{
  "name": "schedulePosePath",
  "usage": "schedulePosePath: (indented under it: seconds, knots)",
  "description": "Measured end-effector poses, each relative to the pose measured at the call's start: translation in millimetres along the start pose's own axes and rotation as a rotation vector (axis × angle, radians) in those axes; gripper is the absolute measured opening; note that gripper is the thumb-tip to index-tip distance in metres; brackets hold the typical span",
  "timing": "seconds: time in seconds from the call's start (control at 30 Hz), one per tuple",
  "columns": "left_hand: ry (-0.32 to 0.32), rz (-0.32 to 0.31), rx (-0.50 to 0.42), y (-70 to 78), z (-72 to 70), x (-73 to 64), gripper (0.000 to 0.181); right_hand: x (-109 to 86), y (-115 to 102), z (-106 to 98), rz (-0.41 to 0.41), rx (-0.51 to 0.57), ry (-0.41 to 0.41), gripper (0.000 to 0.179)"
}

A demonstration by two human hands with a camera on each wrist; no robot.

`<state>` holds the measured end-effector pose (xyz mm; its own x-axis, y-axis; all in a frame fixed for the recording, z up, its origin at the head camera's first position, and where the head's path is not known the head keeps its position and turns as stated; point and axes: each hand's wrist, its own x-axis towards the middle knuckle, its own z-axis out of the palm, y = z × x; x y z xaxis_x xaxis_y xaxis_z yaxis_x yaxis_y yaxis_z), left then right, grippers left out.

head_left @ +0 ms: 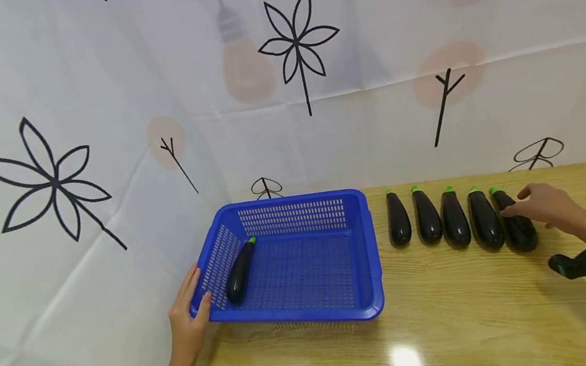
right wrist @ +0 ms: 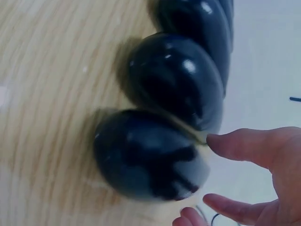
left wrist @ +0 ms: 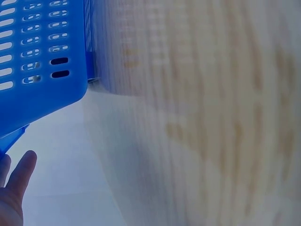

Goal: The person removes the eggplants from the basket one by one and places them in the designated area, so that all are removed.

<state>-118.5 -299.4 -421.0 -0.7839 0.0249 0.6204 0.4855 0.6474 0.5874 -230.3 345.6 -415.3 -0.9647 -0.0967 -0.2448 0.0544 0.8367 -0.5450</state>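
Note:
A blue plastic basket [head_left: 312,316] with slotted walls stands on the table, and one dark eggplant [head_left: 240,273] with a green cap lies inside along its left wall. My left hand [head_left: 187,317] is at the basket's front left corner, its fairly straight fingers touching the rim. Right of the basket, several more eggplants [head_left: 454,219] lie in a row, green caps pointing away. Over the rightmost eggplant [right wrist: 150,155] is my right hand [head_left: 546,207]. Its thumb is spread to one side near the gap between the last two eggplants, its fingers to the other, without a visible grip.
The wooden table [head_left: 459,322] carries everything and reflects a bright spot near its front. White cloth [head_left: 376,134] with printed leaves and flowers hangs behind the table and along its left side. A dark wrist device [head_left: 574,264] sits below my right sleeve.

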Motion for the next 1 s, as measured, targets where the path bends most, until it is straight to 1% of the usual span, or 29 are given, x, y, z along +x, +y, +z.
schedulePosePath:
  seconds: [0.17, 0.43, 0.7, 0.93, 1.0]
  knots:
    - [0.005, 0.007, 0.007, -0.3, -0.2, -2.1, 0.049, 0.2, -12.2, -2.1, -0.033, 0.003, 0.017, 0.076]
    - [0.002, -0.008, 0.008, 0.2, -0.9, -2.8, 0.048, -0.1, -46.0, -0.5, -0.068, 0.082, 0.004, 0.072]
    - [0.006, -0.011, 0.009, 1.6, 0.5, -1.0, 0.049, 2.0, -85.1, 6.6, -0.107, 0.158, -0.054, 0.072]
    - [0.013, -0.007, -0.003, 1.0, 1.2, -0.4, 0.050, -3.1, -124.4, 10.8, -0.183, 0.289, -0.128, 0.068]
    - [0.016, -0.008, -0.003, 1.2, 1.4, -0.3, 0.050, -5.4, -135.6, 12.6, -0.193, 0.321, -0.146, 0.066]
